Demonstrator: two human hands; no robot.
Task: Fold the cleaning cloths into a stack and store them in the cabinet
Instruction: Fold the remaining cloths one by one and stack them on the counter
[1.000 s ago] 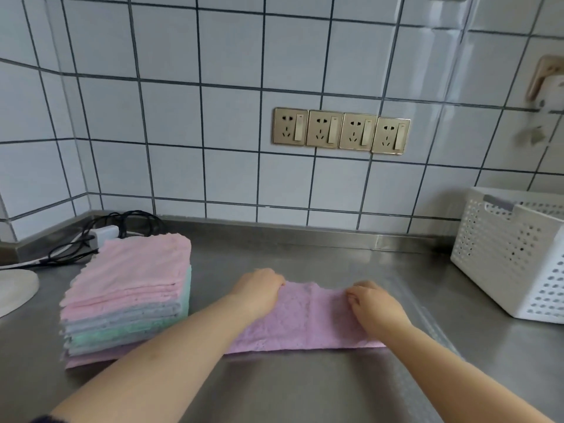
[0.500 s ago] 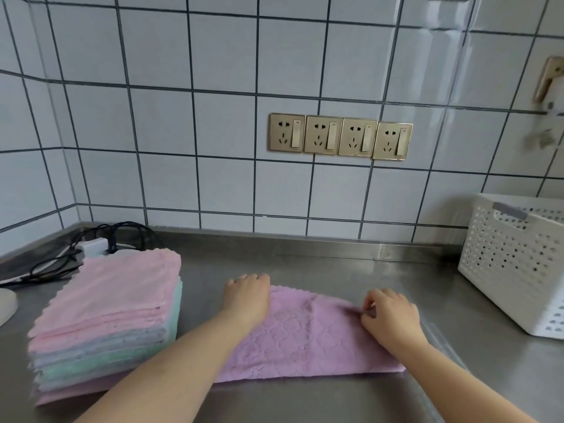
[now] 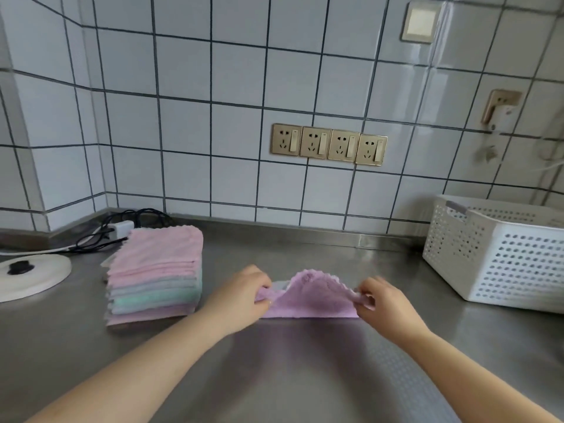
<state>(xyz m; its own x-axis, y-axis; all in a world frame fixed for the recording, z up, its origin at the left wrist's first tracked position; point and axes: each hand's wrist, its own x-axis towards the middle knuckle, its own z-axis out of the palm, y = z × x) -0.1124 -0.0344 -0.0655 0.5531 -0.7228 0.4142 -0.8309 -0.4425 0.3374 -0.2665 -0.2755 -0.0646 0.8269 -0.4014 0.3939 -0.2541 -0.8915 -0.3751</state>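
A purple cleaning cloth (image 3: 311, 297) lies on the steel counter (image 3: 305, 377) in front of me, its far edge lifted and sagging in an arc. My left hand (image 3: 241, 296) pinches its left end and my right hand (image 3: 383, 302) pinches its right end. To the left stands a stack of folded cloths (image 3: 155, 273), pink on top, then grey, green and purple layers. No cabinet is in view.
A white perforated basket (image 3: 500, 254) sits at the right by the tiled wall. A white round lid with a black knob (image 3: 30, 276) lies at far left, with a charger and black cables (image 3: 122, 227) behind the stack. Four wall sockets (image 3: 329, 145) are above.
Both hands went from pressing the cloth flat to pinching its ends and raising its far edge off the counter. The camera view shifted left and back.
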